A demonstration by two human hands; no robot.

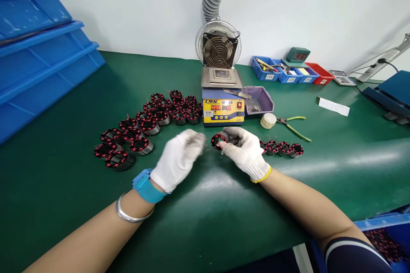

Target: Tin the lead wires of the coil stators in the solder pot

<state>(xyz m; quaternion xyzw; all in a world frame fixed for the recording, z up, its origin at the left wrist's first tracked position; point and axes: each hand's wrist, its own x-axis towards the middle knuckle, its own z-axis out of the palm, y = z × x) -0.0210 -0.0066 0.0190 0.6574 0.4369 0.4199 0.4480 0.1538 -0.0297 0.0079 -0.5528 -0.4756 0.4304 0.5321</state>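
My right hand (245,149), in a white knit glove with a yellow cuff, is closed around a motor stator (219,140) with red-and-black windings, its open ring turned towards me. Just to the left of it, my gloved left hand (182,155) has its fingers curled together, slightly blurred; whatever is between them is hidden. Thin wire ends (207,145) show between that hand and the stator. Beyond my right hand stands a short row of stators (284,148) with wires sticking up. A larger group of stators (149,126) covers the table to the left.
A solder pot (223,106) with a lit display stands behind my hands, under a fan (220,51) and hose. Beside it are a purple tray (264,100), a round white container (268,120) and green-handled pliers (293,126). Blue crates (41,51) are stacked at left.
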